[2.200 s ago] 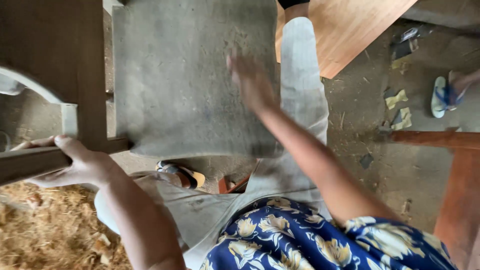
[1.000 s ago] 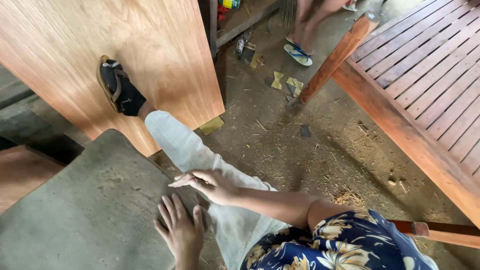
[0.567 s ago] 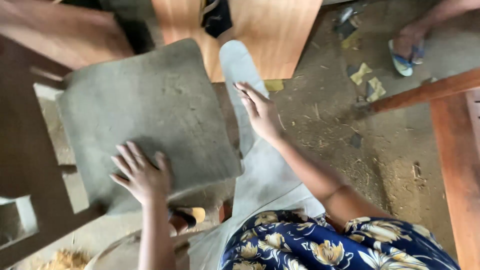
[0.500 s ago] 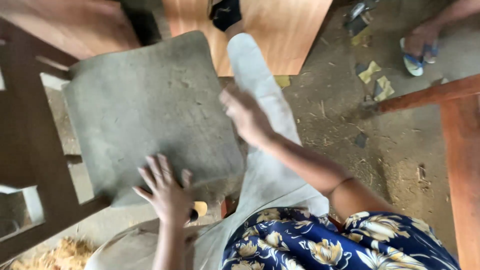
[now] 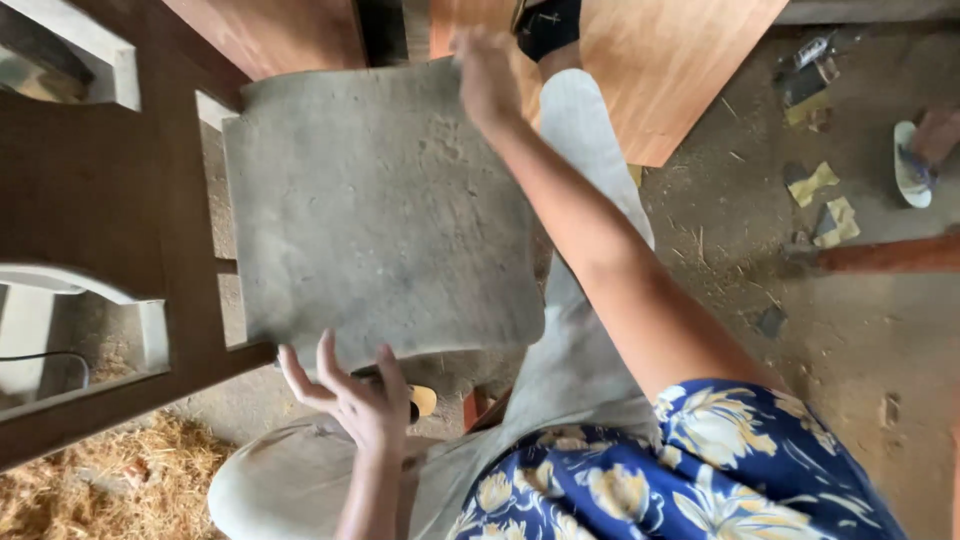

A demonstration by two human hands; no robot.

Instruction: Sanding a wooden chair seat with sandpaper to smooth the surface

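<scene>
A person in a blue floral shirt and pale trousers bends over a dusty grey seat pad (image 5: 375, 205) lying on a dark wooden chair frame (image 5: 95, 190) in a workshop, seen from a head-worn camera. The right hand (image 5: 487, 75) reaches across to the pad's far edge, near its far right corner; it is blurred, and whether its fingers are closed on the edge or merely resting there cannot be told. The left hand (image 5: 352, 398) hovers at the pad's near edge with fingers spread wide, holding nothing, its fingertips just at or under the lip. The pad sits slightly askew on the frame, its near right corner hanging past the rail over the person's outstretched leg (image 5: 585, 170) (the foot, in a black sandal (image 5: 548, 22), rests against a pale plywood panel (image 5: 670, 55)). With only one hand possibly gripping and the other open, the pad looks liable to slide or tip off that unsupported corner if pulled from the far side; a sudden shift could also knock it against the leg below. Wood shavings (image 5: 110, 480) lie on the dirt floor (image 5: 820, 330), with scraps of sandpaper (image 5: 812, 183) near another person's foot in a blue-strapped flip-flop (image 5: 915, 165) at the right edge.
</scene>
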